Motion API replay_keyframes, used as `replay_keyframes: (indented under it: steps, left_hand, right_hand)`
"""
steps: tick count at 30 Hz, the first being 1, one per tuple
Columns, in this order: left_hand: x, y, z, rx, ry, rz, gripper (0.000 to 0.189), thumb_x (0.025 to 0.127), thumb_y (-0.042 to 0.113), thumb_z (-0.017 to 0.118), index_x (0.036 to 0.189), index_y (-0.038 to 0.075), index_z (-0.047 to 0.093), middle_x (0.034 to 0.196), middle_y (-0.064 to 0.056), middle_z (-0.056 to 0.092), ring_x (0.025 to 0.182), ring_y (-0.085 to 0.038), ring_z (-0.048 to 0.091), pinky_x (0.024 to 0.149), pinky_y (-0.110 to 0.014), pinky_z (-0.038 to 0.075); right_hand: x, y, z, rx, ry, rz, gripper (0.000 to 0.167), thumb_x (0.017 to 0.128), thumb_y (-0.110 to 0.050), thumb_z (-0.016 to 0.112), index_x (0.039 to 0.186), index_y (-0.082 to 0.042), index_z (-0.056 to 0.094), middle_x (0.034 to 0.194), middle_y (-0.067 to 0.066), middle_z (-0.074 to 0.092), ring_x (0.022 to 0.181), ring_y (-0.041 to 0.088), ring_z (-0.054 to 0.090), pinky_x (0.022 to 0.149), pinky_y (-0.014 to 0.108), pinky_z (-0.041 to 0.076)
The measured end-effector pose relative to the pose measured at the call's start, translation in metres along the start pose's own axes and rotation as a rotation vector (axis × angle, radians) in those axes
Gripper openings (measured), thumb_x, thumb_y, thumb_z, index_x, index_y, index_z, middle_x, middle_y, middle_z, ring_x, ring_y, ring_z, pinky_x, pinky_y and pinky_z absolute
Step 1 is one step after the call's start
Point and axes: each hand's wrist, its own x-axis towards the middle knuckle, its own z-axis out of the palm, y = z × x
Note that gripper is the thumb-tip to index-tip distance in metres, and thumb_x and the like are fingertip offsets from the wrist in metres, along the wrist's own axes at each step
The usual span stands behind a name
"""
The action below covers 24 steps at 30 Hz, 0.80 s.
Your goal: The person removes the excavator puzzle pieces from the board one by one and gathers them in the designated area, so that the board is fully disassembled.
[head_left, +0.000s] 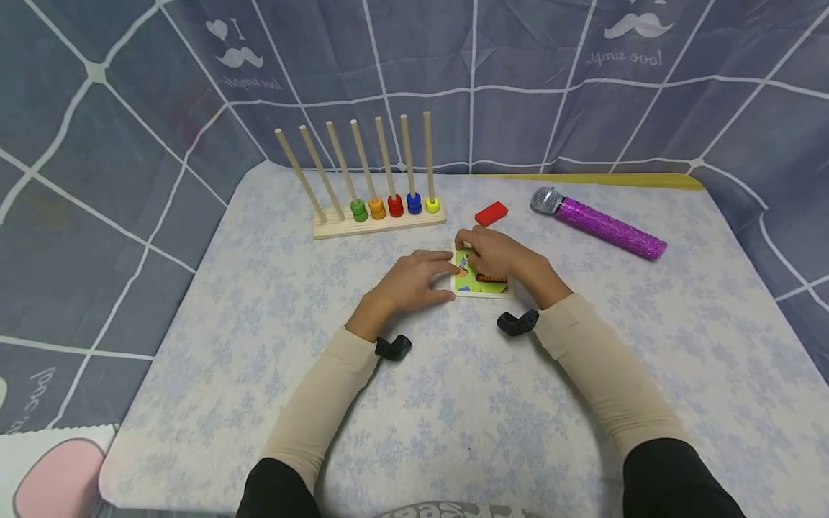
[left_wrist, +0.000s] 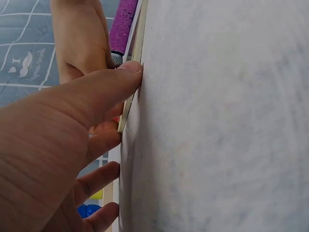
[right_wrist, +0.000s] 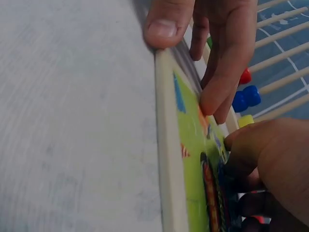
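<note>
A small picture board (head_left: 482, 293) with a pale wooden rim and a green printed face lies flat on the table. My left hand (head_left: 414, 280) is at its left side, fingers extended. Its thumb (left_wrist: 128, 72) rests against the near left corner, and a fingertip (right_wrist: 208, 104) touches the printed face. My right hand (head_left: 501, 252) bends over the board's far part with curled fingers, covering much of the picture. The right fingertips reach the face near the far left corner; whether they pinch a piece there I cannot tell.
Behind the board on the left stands a wooden peg rack (head_left: 382, 225) with several tall rods and coloured beads. A red block (head_left: 491, 214) lies just beyond my right hand. A purple glittery microphone (head_left: 602, 224) lies farther right. A patterned curtain (head_left: 427, 57) borders the table.
</note>
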Motion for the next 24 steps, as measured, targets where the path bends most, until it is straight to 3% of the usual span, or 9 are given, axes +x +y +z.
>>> replay_keyframes:
  steps: [9,18,24]
  left_hand:
    - [0.0007,0.0007,0.0001,0.058,-0.007,0.024,0.050,0.096,0.042,0.070,0.141,0.023,0.062,0.156,-0.007,0.044,0.137,-0.032,0.044,0.101,-0.053,0.043]
    - [-0.0001,0.0039,0.0027,0.102,-0.011,0.017,0.049,0.098,0.045,0.067,0.142,0.024,0.061,0.156,-0.006,0.042,0.136,-0.031,0.045,0.102,-0.051,0.043]
    - [0.0008,0.0031,0.0021,0.096,-0.016,0.003,0.051,0.097,0.046,0.066,0.143,0.026,0.060,0.157,-0.006,0.041,0.138,-0.031,0.043,0.104,-0.052,0.041]
  right_hand:
    - [0.0056,0.0010,0.0002,-0.002,-0.020,0.008,0.025,0.098,-0.007,0.052,0.122,-0.013,0.056,0.110,0.015,0.057,0.091,0.028,0.054,0.081,0.046,0.046]
    - [0.0098,-0.0028,0.0022,-0.014,-0.030,0.043,0.023,0.104,-0.009,0.038,0.119,-0.015,0.054,0.105,0.014,0.053,0.086,0.029,0.051,0.076,0.044,0.044]
    - [0.0081,-0.0014,-0.0019,-0.024,0.007,0.037,0.016,0.105,-0.011,0.037,0.110,-0.016,0.051,0.099,0.011,0.049,0.083,0.028,0.047,0.073,0.040,0.040]
